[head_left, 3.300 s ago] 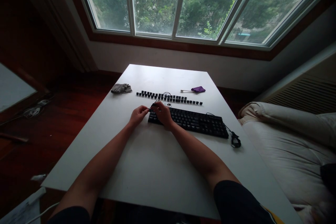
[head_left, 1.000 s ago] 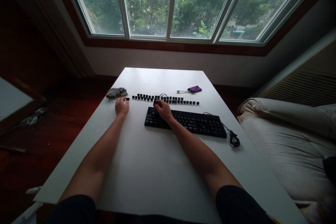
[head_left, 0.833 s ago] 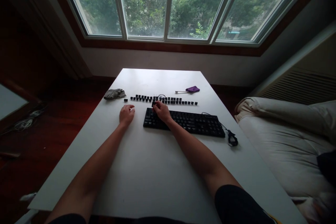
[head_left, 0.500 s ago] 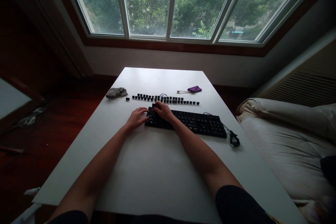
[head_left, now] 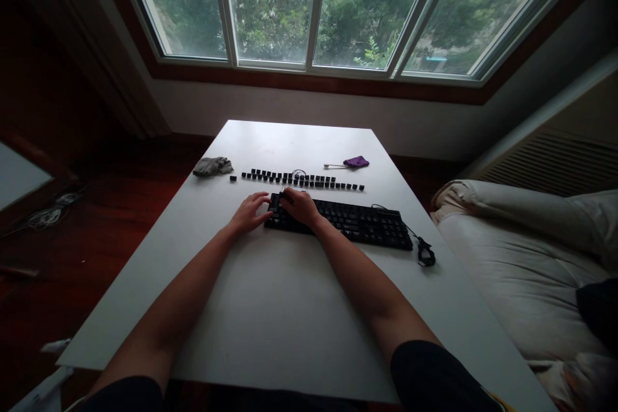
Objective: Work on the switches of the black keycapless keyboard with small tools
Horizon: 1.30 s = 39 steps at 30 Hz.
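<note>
Beyond the left hand (head_left: pixel 250 212) and off to its left lies a crumpled grey cloth (head_left: pixel 212 166), with a single black keycap (head_left: pixel 233 178) nearer the hand. That hand is half open, thumb and fingers parted around the left end of the black keyboard (head_left: pixel 360 222). Beyond both hands stretch two rows of loose keycaps (head_left: pixel 319 184). The right hand (head_left: pixel 300 206) curls over the keyboard's left part, fingers bent; what it grips, I cannot tell. Farther right sit a purple cloth (head_left: pixel 356 161) beyond that hand and a bundled cable (head_left: pixel 425 253) beside the keyboard's right end.
</note>
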### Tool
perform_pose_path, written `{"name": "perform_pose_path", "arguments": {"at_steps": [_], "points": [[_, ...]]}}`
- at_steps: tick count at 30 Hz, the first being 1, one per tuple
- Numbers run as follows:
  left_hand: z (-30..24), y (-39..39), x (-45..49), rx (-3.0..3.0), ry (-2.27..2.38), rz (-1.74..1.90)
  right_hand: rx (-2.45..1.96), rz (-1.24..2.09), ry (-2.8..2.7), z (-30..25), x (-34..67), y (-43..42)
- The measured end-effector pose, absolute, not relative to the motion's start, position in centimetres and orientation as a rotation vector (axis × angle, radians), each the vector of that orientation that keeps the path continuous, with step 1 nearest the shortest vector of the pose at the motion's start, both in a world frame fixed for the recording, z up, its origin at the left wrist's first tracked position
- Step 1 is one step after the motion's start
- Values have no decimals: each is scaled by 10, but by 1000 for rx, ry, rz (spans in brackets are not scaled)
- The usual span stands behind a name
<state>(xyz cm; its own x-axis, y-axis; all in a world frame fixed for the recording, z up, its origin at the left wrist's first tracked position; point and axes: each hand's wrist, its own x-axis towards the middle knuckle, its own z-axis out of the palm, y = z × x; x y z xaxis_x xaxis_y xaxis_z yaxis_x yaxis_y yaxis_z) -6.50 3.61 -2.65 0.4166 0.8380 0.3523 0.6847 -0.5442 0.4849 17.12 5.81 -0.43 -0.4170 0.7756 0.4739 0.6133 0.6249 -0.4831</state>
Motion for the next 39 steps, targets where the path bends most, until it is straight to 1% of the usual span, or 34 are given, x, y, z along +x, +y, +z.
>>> {"name": "perform_pose_path", "arguments": {"at_steps": [3,6,8,10,16,19,32,39], "points": [[-34,52,-79,2224,1580,1048,-1108,310,-2137,-7,172,59],[-40,72,-101,1856,1925,1230,-1117,317,-2140,-8,173,58],[-41,85,-114,1733,2124,1234,-1129,328,-2140,-7,173,57],[-40,95,-123,1739,2231,1209,-1144,338,-2138,-6,173,56],[-36,108,-118,1836,2317,973,-1137,339,-2130,-4,175,56],[-36,106,-113,1900,2318,914,-1140,330,-2134,-5,174,58],[-36,101,-106,2091,2248,847,-1134,360,-2120,-5,172,59],[-31,97,-105,2066,2205,871,-1148,355,-2121,-5,172,58]]}}
